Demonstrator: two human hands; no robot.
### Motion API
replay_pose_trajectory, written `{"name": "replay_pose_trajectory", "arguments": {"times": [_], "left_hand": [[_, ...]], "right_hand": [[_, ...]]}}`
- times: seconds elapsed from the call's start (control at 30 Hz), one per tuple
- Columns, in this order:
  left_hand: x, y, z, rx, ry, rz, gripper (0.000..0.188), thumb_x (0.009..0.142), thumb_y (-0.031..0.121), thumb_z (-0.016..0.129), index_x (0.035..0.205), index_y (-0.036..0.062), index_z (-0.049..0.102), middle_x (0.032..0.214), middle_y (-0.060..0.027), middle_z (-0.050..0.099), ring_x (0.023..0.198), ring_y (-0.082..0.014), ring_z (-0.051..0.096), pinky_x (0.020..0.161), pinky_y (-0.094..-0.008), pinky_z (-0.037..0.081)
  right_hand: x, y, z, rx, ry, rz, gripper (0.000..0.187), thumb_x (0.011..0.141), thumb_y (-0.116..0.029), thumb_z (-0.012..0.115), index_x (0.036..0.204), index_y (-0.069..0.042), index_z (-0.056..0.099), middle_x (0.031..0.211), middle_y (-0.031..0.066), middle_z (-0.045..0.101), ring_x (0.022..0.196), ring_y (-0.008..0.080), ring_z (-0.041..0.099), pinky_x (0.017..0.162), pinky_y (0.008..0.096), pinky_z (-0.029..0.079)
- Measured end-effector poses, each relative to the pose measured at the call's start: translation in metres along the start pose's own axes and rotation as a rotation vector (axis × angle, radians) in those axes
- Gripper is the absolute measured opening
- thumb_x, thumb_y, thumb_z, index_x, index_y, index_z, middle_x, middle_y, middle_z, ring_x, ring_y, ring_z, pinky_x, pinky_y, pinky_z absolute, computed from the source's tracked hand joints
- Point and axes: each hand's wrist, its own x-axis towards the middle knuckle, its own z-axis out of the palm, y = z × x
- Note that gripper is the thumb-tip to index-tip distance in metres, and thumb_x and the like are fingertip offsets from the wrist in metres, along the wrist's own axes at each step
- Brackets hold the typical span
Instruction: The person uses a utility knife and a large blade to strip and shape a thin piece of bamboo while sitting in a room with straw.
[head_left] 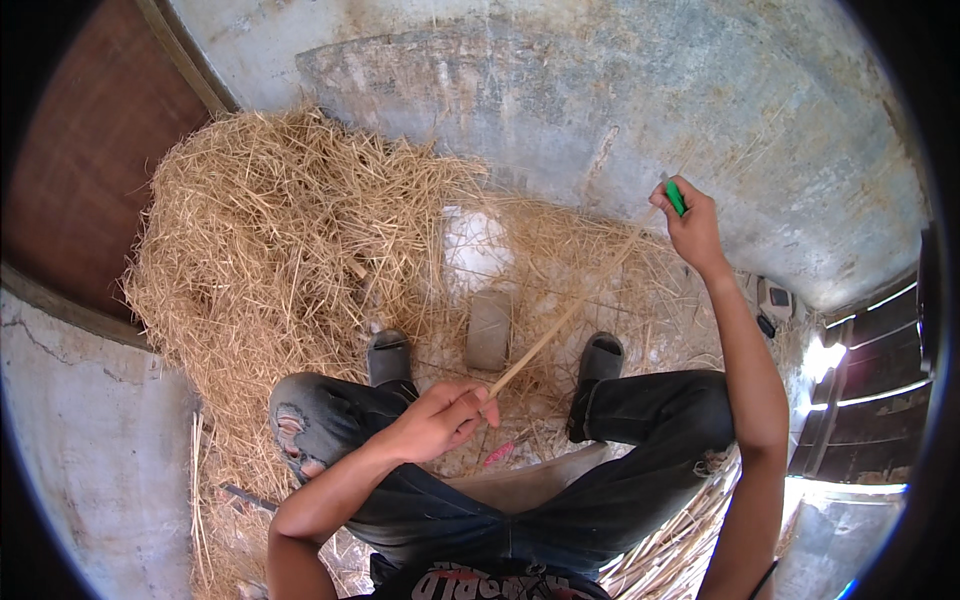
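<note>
While the pale strip (pixel 545 338) runs diagonally up and to the right above the floor, between the person's legs, both hands work at its ends. Left hand (pixel 445 420): grip pinching the strip near its lower end, thumb and fingers closed on it, just above the lap. Right hand (pixel 692 228): arm reaching far forward, grip closed around a green-handled tool (pixel 675 197), short grey tip showing past the thumb. Strip's upper end comes up to this hand; cannot tell whether the fingers also pinch it or the tool touches it.

Under the strip, a grey-brown block (pixel 488 330) lies on the straw-strewn floor, between two dark sandals (pixel 389 357) on the person's feet. White patch (pixel 476 246) on the floor beyond the block. Small pink item (pixel 498 455) near the left hand, just in front of a wooden board (pixel 535 478) between the thighs.

Further out: big straw heap (pixel 280 230) at front left, against the stained grey wall (pixel 520 90). Brown panel (pixel 90 150) behind the heap. Bundle of thin sticks (pixel 665 548) beside the right thigh. Small grey-and-black device (pixel 775 298) near the right wall, dark slats (pixel 870 400) beyond it.
</note>
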Motion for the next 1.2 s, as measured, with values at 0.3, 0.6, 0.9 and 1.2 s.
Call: {"name": "replay_pose_trajectory", "arguments": {"times": [0.3, 0.6, 0.9, 1.2], "left_hand": [[0.0, 0.004, 0.004, -0.002, -0.025, 0.02, 0.041, 0.11, 0.029, 0.041, 0.097, -0.0035, 0.062, 0.054, 0.0023, 0.037, 0.045, -0.0068, 0.033, 0.045, -0.0253, 0.027], [-0.001, 0.008, -0.003, -0.268, -0.003, -0.038, 0.047, 0.109, 0.036, 0.039, 0.097, -0.0048, 0.061, 0.051, 0.0032, 0.033, 0.038, -0.0064, 0.029, 0.038, -0.0243, 0.023], [0.005, 0.008, -0.002, -0.371, -0.042, -0.039, 0.048, 0.109, 0.036, 0.036, 0.095, -0.0033, 0.059, 0.047, 0.0041, 0.029, 0.034, -0.006, 0.024, 0.035, -0.0243, 0.021], [0.008, 0.005, -0.002, -0.398, -0.024, -0.016, 0.045, 0.108, 0.036, 0.036, 0.094, -0.0008, 0.058, 0.045, 0.0044, 0.028, 0.032, -0.0058, 0.022, 0.033, -0.0243, 0.021]], "right_hand": [[0.008, 0.044, -0.001, 0.29, 0.425, 0.296, 0.006, 0.095, -0.006, 0.061, 0.094, -0.001, 0.064, 0.079, 0.0056, 0.067, 0.076, 0.0135, 0.06, 0.074, 0.0293, 0.047], [-0.007, 0.0, 0.006, 0.197, 0.314, 0.387, 0.032, 0.092, -0.033, 0.074, 0.093, -0.002, 0.07, 0.078, 0.0053, 0.068, 0.069, 0.0105, 0.057, 0.068, 0.0288, 0.046], [-0.02, -0.06, 0.044, 0.577, -0.085, 0.458, 0.036, 0.094, -0.038, 0.072, 0.085, -0.003, 0.071, 0.066, 0.0003, 0.061, 0.056, 0.0065, 0.045, 0.055, 0.0277, 0.037], [-0.041, -0.093, 0.054, 0.541, -0.239, 0.384, 0.038, 0.091, -0.039, 0.075, 0.08, -0.003, 0.071, 0.062, -0.002, 0.057, 0.053, 0.0056, 0.043, 0.05, 0.0271, 0.032]]}}
